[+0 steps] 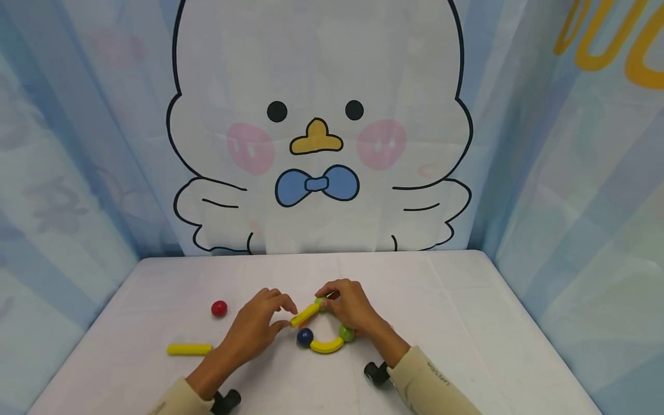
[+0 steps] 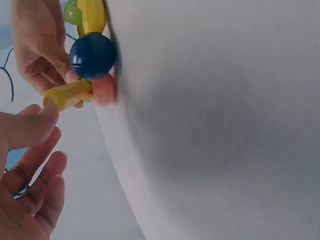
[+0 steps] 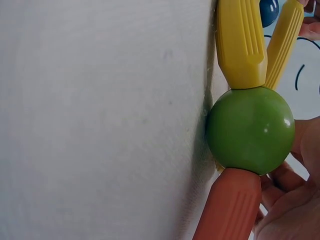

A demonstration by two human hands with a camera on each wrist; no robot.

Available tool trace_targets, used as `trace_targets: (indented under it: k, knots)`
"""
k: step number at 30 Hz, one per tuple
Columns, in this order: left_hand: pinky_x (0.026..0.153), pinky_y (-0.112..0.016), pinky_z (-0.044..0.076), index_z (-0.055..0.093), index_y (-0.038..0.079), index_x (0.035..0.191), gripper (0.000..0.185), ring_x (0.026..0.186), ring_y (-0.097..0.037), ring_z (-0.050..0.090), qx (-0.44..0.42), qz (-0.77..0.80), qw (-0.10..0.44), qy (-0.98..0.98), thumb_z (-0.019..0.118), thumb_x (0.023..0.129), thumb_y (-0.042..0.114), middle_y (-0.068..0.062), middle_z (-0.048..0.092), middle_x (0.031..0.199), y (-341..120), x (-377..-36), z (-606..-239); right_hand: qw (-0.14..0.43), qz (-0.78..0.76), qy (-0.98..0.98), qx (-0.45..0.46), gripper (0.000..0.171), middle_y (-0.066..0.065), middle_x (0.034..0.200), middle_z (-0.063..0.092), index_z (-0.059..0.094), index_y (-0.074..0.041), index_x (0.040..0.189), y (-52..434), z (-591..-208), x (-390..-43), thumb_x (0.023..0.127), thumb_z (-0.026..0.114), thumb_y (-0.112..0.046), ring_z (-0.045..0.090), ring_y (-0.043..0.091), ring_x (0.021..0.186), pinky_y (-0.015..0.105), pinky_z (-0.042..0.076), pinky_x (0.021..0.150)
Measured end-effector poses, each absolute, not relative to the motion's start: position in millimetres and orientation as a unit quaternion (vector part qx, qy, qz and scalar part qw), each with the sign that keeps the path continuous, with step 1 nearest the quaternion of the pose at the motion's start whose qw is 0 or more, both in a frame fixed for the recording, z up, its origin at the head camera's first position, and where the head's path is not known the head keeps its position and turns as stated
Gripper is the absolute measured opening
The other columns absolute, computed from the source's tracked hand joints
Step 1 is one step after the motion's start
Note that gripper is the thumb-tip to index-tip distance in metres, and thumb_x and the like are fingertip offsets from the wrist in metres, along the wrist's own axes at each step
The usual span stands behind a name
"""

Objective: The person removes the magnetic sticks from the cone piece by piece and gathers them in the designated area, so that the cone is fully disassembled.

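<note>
A chain of toy pieces lies at the table's front middle: a blue ball [image 1: 305, 337], a curved yellow piece [image 1: 327, 346] and a green ball [image 1: 346, 332]. An orange piece [image 3: 227, 205] joins that green ball [image 3: 250, 130] and is mostly hidden under my right hand in the head view. A straight yellow stick [image 1: 305, 314] is held between both hands. My left hand [image 1: 287, 316] pinches its near end with thumb and forefinger. My right hand [image 1: 328, 295] pinches its far end, where a second green ball [image 1: 320, 302] sits under the fingertips.
A red ball [image 1: 219, 309] and a loose yellow stick [image 1: 189, 349] lie to the left on the white table [image 1: 467, 323]. Patterned curtains close in the back and both sides. A black wrist camera [image 1: 376, 373] sits on each forearm.
</note>
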State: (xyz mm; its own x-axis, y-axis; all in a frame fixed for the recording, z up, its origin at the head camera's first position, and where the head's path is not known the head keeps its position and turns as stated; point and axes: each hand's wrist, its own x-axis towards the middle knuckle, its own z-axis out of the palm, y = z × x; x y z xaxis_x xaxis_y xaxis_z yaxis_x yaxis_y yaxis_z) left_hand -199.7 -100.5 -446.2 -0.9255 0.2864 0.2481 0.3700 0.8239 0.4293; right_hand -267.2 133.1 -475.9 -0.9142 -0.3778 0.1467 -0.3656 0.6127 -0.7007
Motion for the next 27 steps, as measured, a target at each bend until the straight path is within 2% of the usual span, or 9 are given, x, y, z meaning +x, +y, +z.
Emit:
trace_targets:
  k: [6, 11, 16, 23, 27]
  knots:
    - [0.088, -0.033, 0.060, 0.075, 0.026, 0.112, 0.040, 0.101, -0.010, 0.060, -0.207, -0.244, 0.071, -0.945, 0.095, 0.079, 0.016, 0.007, 0.071, 0.108, -95.9, -198.7, -446.0, -0.001, -0.385, 0.899, -0.208, 0.017, -0.002, 0.109, 0.079, 0.082, -0.016, 0.111, 132.8, -475.3, -267.5, 0.097, 0.077, -0.008, 0.073, 0.016, 0.101, 0.044, 0.059, 0.100]
    - [0.083, -0.029, 0.058, 0.077, 0.024, 0.109, 0.032, 0.095, -0.008, 0.060, -0.203, -0.229, 0.082, -0.948, 0.094, 0.082, 0.022, 0.008, 0.071, 0.101, -92.0, -201.6, -446.6, 0.003, -0.388, 0.898, -0.207, 0.017, -0.002, 0.110, 0.079, 0.082, -0.016, 0.111, 132.8, -475.5, -267.2, 0.097, 0.077, -0.008, 0.073, 0.016, 0.102, 0.044, 0.059, 0.101]
    - [0.081, -0.029, 0.057, 0.080, 0.022, 0.106, 0.025, 0.091, -0.010, 0.061, -0.183, -0.230, 0.069, -0.953, 0.092, 0.084, 0.019, 0.009, 0.072, 0.097, -92.3, -205.8, -445.5, 0.005, -0.388, 0.898, -0.209, 0.017, -0.002, 0.110, 0.079, 0.082, -0.015, 0.111, 132.7, -475.9, -267.4, 0.096, 0.077, -0.008, 0.073, 0.016, 0.102, 0.045, 0.058, 0.102]
    - [0.080, -0.028, 0.057, 0.082, 0.020, 0.104, 0.024, 0.086, -0.009, 0.062, -0.168, -0.232, 0.071, -0.956, 0.091, 0.084, 0.011, 0.010, 0.073, 0.094, -96.1, -211.4, -449.6, 0.008, -0.386, 0.899, -0.205, 0.017, -0.002, 0.110, 0.079, 0.082, -0.016, 0.111, 132.5, -475.9, -267.3, 0.097, 0.077, -0.009, 0.073, 0.016, 0.102, 0.046, 0.057, 0.104]
    - [0.081, -0.029, 0.060, 0.082, 0.018, 0.106, 0.026, 0.085, -0.010, 0.064, -0.157, -0.246, 0.052, -0.955, 0.090, 0.084, 0.008, 0.009, 0.073, 0.093, -98.1, -214.3, -453.4, 0.008, -0.386, 0.899, -0.205, 0.017, -0.002, 0.110, 0.079, 0.082, -0.016, 0.111, 132.2, -475.2, -267.1, 0.097, 0.077, -0.008, 0.073, 0.016, 0.102, 0.046, 0.057, 0.103]
